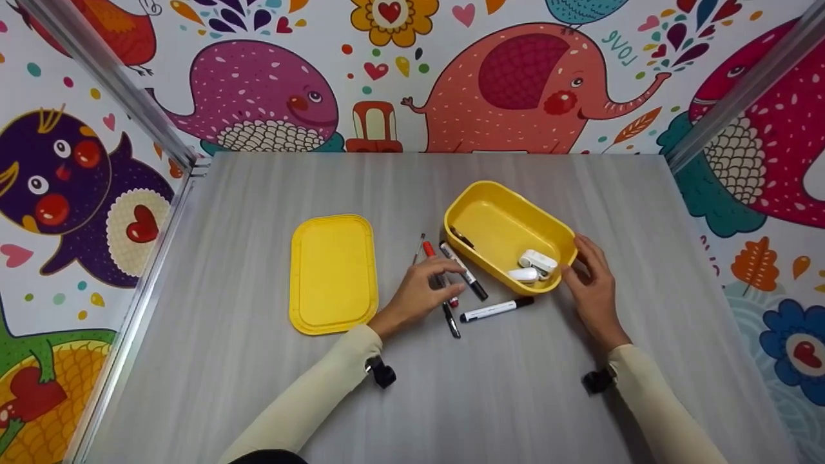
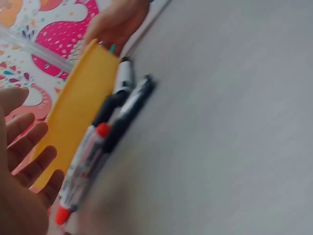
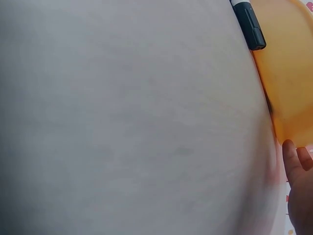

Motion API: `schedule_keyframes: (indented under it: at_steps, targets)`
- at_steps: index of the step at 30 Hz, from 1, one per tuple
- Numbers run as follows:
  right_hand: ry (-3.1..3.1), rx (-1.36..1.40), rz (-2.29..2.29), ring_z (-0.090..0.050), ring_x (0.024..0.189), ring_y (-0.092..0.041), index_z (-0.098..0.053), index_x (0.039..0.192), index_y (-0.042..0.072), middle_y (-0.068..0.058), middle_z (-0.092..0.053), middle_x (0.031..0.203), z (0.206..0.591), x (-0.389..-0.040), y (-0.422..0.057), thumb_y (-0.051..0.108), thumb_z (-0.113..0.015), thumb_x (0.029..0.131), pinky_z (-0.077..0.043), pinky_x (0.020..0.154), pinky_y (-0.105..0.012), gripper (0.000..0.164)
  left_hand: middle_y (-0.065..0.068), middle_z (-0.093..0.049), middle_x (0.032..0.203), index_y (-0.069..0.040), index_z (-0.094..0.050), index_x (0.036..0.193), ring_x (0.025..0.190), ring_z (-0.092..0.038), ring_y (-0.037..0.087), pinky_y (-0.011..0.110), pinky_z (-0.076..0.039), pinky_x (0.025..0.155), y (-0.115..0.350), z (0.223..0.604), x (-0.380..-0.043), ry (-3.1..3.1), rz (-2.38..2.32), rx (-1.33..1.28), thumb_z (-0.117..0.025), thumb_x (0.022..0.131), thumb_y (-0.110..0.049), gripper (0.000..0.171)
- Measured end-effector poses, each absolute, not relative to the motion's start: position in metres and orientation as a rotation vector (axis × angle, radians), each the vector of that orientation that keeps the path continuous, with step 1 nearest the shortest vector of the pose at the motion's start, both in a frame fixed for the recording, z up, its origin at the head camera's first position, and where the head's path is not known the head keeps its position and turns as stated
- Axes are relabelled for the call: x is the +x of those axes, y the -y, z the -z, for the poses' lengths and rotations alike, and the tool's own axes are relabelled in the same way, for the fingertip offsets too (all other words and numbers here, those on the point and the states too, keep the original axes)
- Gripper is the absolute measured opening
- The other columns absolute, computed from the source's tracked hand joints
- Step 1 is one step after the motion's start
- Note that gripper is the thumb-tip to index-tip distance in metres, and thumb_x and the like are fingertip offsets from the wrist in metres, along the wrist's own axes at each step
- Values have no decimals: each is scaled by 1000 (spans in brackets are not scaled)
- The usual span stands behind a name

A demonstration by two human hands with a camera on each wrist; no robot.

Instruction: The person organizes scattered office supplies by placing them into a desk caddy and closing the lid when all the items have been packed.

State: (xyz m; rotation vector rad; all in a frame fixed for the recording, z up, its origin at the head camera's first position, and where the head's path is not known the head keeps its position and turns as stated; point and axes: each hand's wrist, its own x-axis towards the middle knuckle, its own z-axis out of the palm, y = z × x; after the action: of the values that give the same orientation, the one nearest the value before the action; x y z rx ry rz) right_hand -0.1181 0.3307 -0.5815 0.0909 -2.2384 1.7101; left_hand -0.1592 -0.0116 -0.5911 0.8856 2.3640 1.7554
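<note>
My left hand (image 1: 422,293) is over a group of pens, fingers apart and slightly bent, with nothing held. Beneath it lie a red-capped marker (image 1: 428,248), a black pen (image 1: 451,321) and a thin pen (image 1: 419,248). A black-and-white marker (image 1: 465,270) slants beside the yellow box (image 1: 496,200); another white marker with black ends (image 1: 496,310) lies before it. My right hand (image 1: 594,293) holds the box at its right end, thumb and fingers about the corner. Inside are small white objects (image 1: 538,261) and a dark pen (image 1: 462,238).
A yellow lid (image 1: 333,274) lies flat on the grey table (image 1: 245,386), left of the pens. Metal frame posts (image 1: 116,84) and printed cartoon panels (image 1: 258,96) border the table at the back and sides.
</note>
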Motion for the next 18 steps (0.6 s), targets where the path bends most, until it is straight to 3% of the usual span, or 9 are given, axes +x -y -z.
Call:
schedule_keyframes:
  at_steps: [4,11,18]
  targets:
    - [2245,89,-1696,-47,144,-52,-48,159,-10,-28,-41,168,585,-120,-333,-13,-64,103,-47,111,-17,58,10,-77,128,-1,-80,123,126,-67,26,43,-51,112,4,596,-150,-2436,-1637,977,-86,98,-19,32]
    - [2246,84,-1690,-52,146,-37,-53,162,4,-11,-45,169,612,-127,-348,-8,-68,104,-46,110,-15,61,5,-75,126,-6,-79,124,123,-63,22,38,-51,108,-9,596,-139,-2546,-1411,1183,-86,98,-23,31]
    - [2233,93,-1691,-48,146,-48,-49,160,-7,-23,-42,169,601,-124,-340,-14,-65,103,-46,111,-16,60,3,-76,121,-8,-80,122,117,-63,20,36,-52,103,-23,597,-133,-2608,-1295,1344,-86,99,-24,29]
